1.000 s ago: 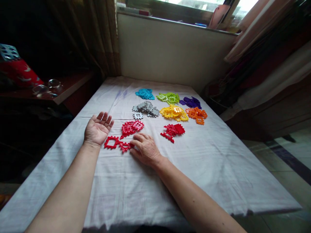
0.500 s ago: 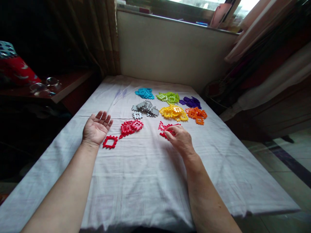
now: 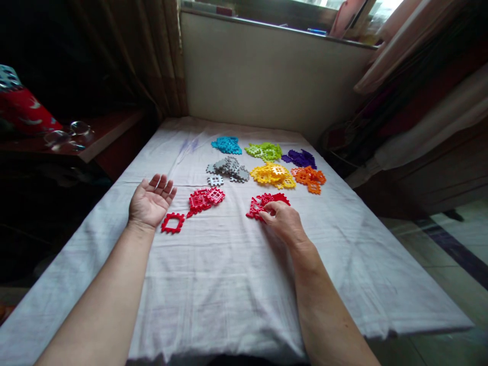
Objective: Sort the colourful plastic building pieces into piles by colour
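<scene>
My left hand [image 3: 150,203] rests palm up on the cloth with its fingers spread, holding nothing. Just right of it lies a red square frame piece [image 3: 173,223] with notched edges. My right hand [image 3: 285,219] pinches at a red triangular interlocking piece [image 3: 254,207], in front of more red pieces [image 3: 281,197]. Its fingers partly cover that pile. Between the two hands sits another pile of red interlocking pieces [image 3: 200,201], with a windowed square [image 3: 215,195] on its right side.
Behind the red pieces lie piles of grey [image 3: 229,169], yellow [image 3: 272,174], orange [image 3: 309,176], blue [image 3: 227,145], green [image 3: 264,151] and purple [image 3: 301,158] pieces. A white cloth [image 3: 213,284] covers the table. Glasses [image 3: 68,137] lie on a side desk at left.
The red triangular piece at my right fingertips has come down and lies flatter, nearer me. More of the red pile behind it shows. My left hand stays in place.
</scene>
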The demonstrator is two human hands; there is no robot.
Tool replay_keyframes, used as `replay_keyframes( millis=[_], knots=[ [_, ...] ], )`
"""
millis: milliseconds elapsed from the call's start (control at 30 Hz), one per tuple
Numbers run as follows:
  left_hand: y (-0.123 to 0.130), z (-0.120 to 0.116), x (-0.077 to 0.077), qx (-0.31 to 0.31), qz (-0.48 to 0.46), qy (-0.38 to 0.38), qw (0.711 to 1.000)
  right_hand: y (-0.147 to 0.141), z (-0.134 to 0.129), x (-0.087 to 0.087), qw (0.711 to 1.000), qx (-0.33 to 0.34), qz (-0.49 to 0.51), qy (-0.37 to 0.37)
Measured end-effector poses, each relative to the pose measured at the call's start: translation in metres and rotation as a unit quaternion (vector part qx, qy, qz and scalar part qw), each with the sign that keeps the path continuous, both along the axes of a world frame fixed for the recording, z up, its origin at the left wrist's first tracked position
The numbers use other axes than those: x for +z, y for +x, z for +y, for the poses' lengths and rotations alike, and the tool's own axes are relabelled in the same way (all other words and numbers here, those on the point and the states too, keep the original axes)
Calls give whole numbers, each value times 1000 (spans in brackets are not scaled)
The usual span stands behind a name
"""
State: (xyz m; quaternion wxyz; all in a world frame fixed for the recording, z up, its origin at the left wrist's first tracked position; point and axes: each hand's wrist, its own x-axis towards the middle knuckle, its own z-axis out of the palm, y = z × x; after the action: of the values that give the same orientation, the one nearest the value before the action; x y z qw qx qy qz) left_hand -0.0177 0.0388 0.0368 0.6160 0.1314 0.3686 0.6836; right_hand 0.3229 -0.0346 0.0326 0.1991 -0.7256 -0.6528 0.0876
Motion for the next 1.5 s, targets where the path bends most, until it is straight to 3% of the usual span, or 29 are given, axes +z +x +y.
replay_keyframes(
  millis=[200, 333, 467, 533, 667, 833, 933, 1033, 1167, 1300, 1400, 1500],
  knots=[
    [0, -1, 0, 3, -5, 2, 1000, -12, -3, 7, 998, 2, -13, 60],
    [0, 0, 0, 4, -12, -1, 1000, -57, -6, 11, 992, 116, -24, 43],
    [-2, 1, -2, -1, -13, 7, 1000, -116, -8, 13, 965, 259, -44, 18],
    [-3, 1, -3, 0, -16, 9, 1000, -142, -7, 13, 954, 295, -52, 11],
    [-2, 0, -1, 6, -30, 2, 1000, -177, -3, 12, 958, 280, -61, -13],
    [-3, 1, -1, 6, -35, 2, 999, -192, 1, 16, 956, 278, -82, -40],
    [-5, 2, -3, 2, -31, 9, 999, -184, -2, 17, 951, 296, -78, -42],
    [-6, 2, -4, -4, -23, 10, 1000, -157, -4, 17, 960, 277, -46, -2],
    [-5, 2, -2, -2, -15, 2, 1000, -86, -1, 12, 990, 121, -28, 64],
    [-4, 2, -2, -3, -8, 0, 1000, -16, 4, 0, 989, -38, -59, 127],
    [-5, 2, -2, -2, -1, 0, 1000, 5, 5, -12, 983, -74, -67, 154],
    [-4, 2, -1, -1, 3, -2, 1000, 4, 4, -19, 979, -68, -79, 173]
  ],
)
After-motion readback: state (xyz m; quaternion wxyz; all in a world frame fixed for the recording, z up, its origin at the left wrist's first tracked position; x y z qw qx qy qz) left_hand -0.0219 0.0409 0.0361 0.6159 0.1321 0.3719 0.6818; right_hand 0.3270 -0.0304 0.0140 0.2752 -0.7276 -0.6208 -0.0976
